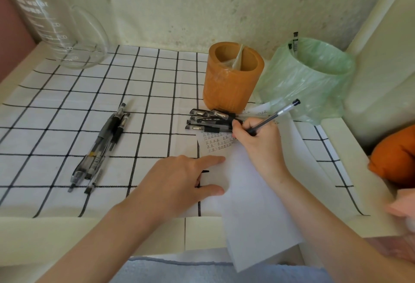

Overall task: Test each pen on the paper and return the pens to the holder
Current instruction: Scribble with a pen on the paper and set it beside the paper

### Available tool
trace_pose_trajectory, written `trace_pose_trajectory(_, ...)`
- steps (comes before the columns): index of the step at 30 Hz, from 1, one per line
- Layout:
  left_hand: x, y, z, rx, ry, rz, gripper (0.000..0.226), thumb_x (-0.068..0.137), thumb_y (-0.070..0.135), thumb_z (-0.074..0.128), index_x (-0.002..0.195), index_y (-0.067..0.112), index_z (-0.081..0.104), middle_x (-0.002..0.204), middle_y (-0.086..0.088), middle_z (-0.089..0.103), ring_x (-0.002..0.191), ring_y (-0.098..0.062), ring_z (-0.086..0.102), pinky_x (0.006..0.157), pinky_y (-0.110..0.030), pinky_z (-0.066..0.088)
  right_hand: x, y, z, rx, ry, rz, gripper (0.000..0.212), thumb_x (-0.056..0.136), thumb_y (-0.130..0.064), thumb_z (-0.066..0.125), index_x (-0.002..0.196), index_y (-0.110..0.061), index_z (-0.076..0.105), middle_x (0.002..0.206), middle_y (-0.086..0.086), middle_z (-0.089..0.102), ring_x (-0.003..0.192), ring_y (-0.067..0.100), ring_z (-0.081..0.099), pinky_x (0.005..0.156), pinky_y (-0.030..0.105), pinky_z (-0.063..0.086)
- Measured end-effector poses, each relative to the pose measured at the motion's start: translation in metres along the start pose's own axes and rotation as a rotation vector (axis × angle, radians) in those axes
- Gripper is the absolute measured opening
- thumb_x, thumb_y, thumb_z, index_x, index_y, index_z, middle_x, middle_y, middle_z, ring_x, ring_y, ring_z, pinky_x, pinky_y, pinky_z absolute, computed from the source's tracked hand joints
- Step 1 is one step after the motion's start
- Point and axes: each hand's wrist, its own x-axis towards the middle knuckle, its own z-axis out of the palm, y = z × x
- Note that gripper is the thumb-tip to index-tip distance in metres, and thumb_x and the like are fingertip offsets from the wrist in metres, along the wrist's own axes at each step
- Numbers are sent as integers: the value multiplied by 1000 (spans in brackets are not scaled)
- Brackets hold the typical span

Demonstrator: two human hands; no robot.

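Observation:
My right hand [256, 141] grips a black-tipped clear pen [278, 113], its tip down on the white paper [253, 193] where rows of small ink marks show. My left hand [179, 179] lies flat with straight fingers, pressing the paper's left edge. Behind the paper stands the orange pen holder [231, 80], wrapped in plastic film. Several capped black pens [208, 121] lie in a pile at its foot. Another bunch of several pens [101, 148] lies to the left on the checked cloth.
A small bin with a green bag [312, 76] stands right of the holder, pens sticking out of it. A clear glass jug [49, 20] stands at the back left. The paper hangs over the table's front edge. An orange object [395, 159] lies at the right.

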Motion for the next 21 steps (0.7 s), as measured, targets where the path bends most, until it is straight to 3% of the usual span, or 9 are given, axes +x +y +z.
trace_pose_trajectory(3, 1, 1, 0, 0, -7, -9, 56, 82, 62, 48, 134, 53, 29, 56, 9, 41, 60, -7, 42, 63, -21, 37, -1, -1, 0, -3, 4, -9, 39, 86, -6, 64, 53, 4, 47, 50, 20, 47, 51, 13, 35, 51, 23, 28)
trace_pose_trajectory(7, 0, 1, -1, -6, -5, -14, 56, 82, 62, 49, 134, 53, 30, 55, 10, 40, 60, -7, 42, 65, -21, 39, -1, -2, 0, -23, 11, -10, 44, 86, -4, 62, 49, -12, 40, 44, -8, 31, 48, 7, 28, 47, 16, 23)
trace_pose_trajectory(13, -1, 0, 0, -1, 2, -2, 57, 82, 62, 48, 135, 52, 29, 55, 10, 40, 54, -3, 40, 62, -19, 35, -1, -1, -1, -9, -4, -27, 40, 86, -4, 62, 51, 0, 43, 47, -2, 33, 50, 8, 27, 49, 21, 24)
trace_pose_trajectory(18, 0, 0, 0, 0, 5, 2, 57, 82, 62, 48, 135, 52, 29, 56, 11, 41, 54, -2, 40, 62, -19, 34, -2, -4, -1, -31, -14, -13, 40, 84, 0, 61, 50, -7, 39, 47, -5, 28, 49, 7, 25, 47, 16, 21)
trace_pose_trajectory(21, 0, -1, 0, -10, 3, -5, 56, 82, 62, 48, 134, 53, 29, 57, 10, 42, 55, -2, 40, 63, -19, 34, -1, -3, -1, -19, -4, -5, 39, 84, 0, 61, 50, -2, 41, 47, -2, 31, 50, 6, 26, 48, 18, 23)
